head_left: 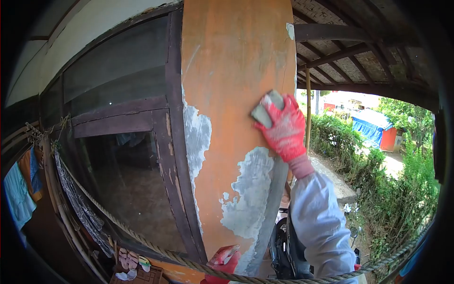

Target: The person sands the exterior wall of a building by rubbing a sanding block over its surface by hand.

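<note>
My right hand (pixel 284 128), in a red glove dusted white, is wrapped round a grey block (pixel 268 110) and presses it against the orange wall (pixel 231 71). Below the block the paint has come off in a large grey patch (pixel 250 189), and another bare patch (pixel 196 135) runs along the wall's left edge. My left hand (pixel 223 262), also in a red glove, is low at the wall's foot in the view, partly cut off by the bottom edge. Its fingers look bent, and what they hold, if anything, cannot be made out.
A thick rope (pixel 156 248) sags across the front. Left of the wall is a dark-framed window (pixel 127 165), with hanging clothes (pixel 20 194) beyond. A motorbike (pixel 286 246) stands low behind the wall; hedges (pixel 340 142) and a blue tarp (pixel 368 130) lie outside.
</note>
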